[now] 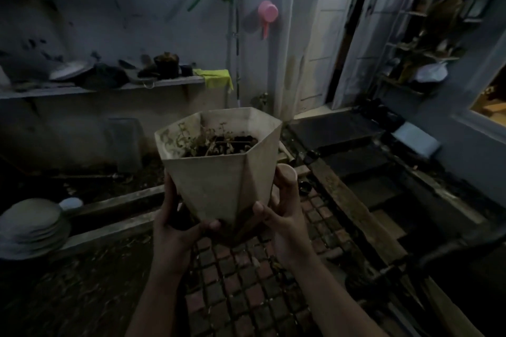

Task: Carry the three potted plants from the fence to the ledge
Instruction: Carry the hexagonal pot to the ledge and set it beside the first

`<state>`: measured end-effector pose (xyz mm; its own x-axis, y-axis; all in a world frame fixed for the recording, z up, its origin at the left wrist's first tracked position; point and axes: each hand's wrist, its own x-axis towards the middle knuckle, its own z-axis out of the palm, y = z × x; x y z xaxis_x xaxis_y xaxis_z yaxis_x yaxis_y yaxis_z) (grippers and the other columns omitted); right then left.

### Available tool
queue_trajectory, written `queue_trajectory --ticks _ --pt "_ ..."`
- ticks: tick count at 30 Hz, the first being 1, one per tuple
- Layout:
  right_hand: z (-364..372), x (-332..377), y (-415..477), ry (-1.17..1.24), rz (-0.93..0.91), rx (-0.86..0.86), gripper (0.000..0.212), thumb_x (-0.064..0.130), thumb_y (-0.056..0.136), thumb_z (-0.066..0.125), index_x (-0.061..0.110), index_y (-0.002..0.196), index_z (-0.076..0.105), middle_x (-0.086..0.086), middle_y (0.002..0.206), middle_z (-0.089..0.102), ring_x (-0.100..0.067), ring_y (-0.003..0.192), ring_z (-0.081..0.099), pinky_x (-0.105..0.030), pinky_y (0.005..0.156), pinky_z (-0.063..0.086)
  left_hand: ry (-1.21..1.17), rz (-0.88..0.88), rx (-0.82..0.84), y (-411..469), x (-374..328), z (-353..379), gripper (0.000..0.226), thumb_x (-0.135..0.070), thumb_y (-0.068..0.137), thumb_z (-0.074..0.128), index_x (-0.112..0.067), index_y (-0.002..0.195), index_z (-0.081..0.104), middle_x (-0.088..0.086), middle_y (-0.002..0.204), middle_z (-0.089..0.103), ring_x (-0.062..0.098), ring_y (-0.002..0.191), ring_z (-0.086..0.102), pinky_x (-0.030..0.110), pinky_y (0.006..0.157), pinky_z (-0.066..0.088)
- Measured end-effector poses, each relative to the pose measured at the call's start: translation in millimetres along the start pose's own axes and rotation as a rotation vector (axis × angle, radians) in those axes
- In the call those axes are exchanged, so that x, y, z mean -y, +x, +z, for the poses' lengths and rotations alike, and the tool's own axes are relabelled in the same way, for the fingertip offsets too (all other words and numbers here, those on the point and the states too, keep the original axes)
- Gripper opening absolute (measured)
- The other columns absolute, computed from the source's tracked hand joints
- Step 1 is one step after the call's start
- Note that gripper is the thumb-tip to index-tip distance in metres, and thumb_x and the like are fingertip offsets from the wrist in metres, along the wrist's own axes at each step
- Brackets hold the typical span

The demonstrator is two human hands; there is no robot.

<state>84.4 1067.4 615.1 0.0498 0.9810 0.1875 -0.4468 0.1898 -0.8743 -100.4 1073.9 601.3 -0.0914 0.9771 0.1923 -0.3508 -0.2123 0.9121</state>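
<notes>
A pale hexagonal pot [219, 175] with dark soil and a thin, dry-looking plant is held in mid-air at the centre of the view. My left hand [175, 224] cups its lower left side and my right hand [284, 213] grips its lower right side, thumbs on the front faces. Beyond the pot, a grey ledge [175, 82] runs along the left wall at mid-height. On that ledge stands a dark pot [167, 64] among other dim objects. No fence is visible.
A yellow-green cloth [216, 76] hangs off the ledge's right end. A pink scoop [267, 15] hangs on the wall beside a metal pipe. Underfoot are brick pavers [241, 282], with concrete curbs and stacked round lids [32, 224] to the left, and dark steps and planks to the right.
</notes>
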Motion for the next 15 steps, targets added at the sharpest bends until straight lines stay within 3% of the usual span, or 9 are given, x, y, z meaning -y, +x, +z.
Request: queue_trajectory --ticks 2,4,6,8,9,11,13,15 --pt "-4.7 -12.9 28.5 0.014 0.011 -0.017 0.076 0.014 0.067 0.085 0.031 0.133 0.051 0.008 0.137 0.061 -0.017 0.129 0.057 -0.034 0.092 0.054 0.010 0.002 -0.012 26.8 15.5 3.2 0.128 -0.010 0.038 0.099 -0.039 0.146 0.036 -0.029 0.120 0.069 -0.005 0.108 0.067 0.020 0.074 0.059" --pt "-12.5 -23.4 56.8 0.036 0.033 -0.065 0.074 0.019 0.061 0.091 0.039 0.125 0.059 0.005 0.141 0.058 -0.017 0.127 0.058 -0.033 0.091 0.055 0.048 -0.001 0.009 53.7 29.9 9.3 0.116 0.025 0.057 0.075 -0.042 0.143 0.035 -0.035 0.111 0.070 -0.009 0.102 0.067 0.018 0.073 0.058" --pt "-25.6 -35.3 86.1 0.038 0.034 -0.096 0.075 0.016 0.061 0.088 0.040 0.125 0.059 0.006 0.142 0.057 -0.018 0.127 0.058 -0.032 0.089 0.055 0.080 -0.006 0.029 81.6 45.7 14.4 0.115 0.033 0.060 0.065 -0.044 0.141 0.035 -0.039 0.108 0.068 -0.013 0.100 0.066 0.017 0.073 0.059" --pt "-40.0 -48.3 116.0 0.015 0.042 -0.100 0.075 0.016 0.067 0.080 0.039 0.132 0.053 0.007 0.143 0.056 -0.020 0.131 0.055 -0.036 0.092 0.054 0.103 -0.008 0.023 110.4 66.4 15.9 0.113 0.020 0.058 0.078 -0.048 0.139 0.037 -0.039 0.111 0.068 -0.014 0.102 0.065 0.018 0.077 0.059" --pt "-47.8 -54.4 131.2 -0.003 0.049 -0.102 0.076 0.018 0.067 0.080 0.040 0.134 0.051 0.005 0.145 0.054 -0.022 0.132 0.054 -0.039 0.094 0.053 0.116 -0.009 0.012 124.3 75.2 17.7 0.113 0.004 0.053 0.090 -0.052 0.138 0.040 -0.036 0.119 0.066 -0.012 0.109 0.063 0.021 0.082 0.059" --pt "-65.8 -67.9 165.7 -0.027 0.056 -0.108 0.082 0.023 0.066 0.084 0.040 0.137 0.049 -0.003 0.149 0.049 -0.025 0.134 0.052 -0.042 0.096 0.052 0.161 -0.021 0.005 153.4 88.6 25.1 0.121 -0.029 0.036 0.102 -0.061 0.137 0.043 -0.021 0.141 0.058 0.002 0.128 0.057 0.037 0.096 0.056" --pt "-84.2 -83.2 202.3 -0.025 0.077 -0.120 0.085 0.023 0.062 0.085 0.037 0.137 0.048 -0.005 0.147 0.049 -0.023 0.131 0.055 -0.036 0.090 0.055 0.230 -0.026 0.005 185.4 106.1 32.2 0.127 -0.036 0.033 0.101 -0.067 0.138 0.037 -0.012 0.153 0.047 0.013 0.139 0.049 0.053 0.106 0.048" --pt "-102.5 -98.9 241.8 0.017 0.113 -0.116 0.083 0.020 0.060 0.082 0.035 0.136 0.049 -0.004 0.146 0.051 -0.023 0.129 0.056 -0.033 0.086 0.056 0.316 -0.024 -0.002 220.2 123.8 41.7 0.129 -0.041 0.034 0.099 -0.072 0.138 0.029 -0.012 0.156 0.041 0.013 0.141 0.046 0.052 0.106 0.048"
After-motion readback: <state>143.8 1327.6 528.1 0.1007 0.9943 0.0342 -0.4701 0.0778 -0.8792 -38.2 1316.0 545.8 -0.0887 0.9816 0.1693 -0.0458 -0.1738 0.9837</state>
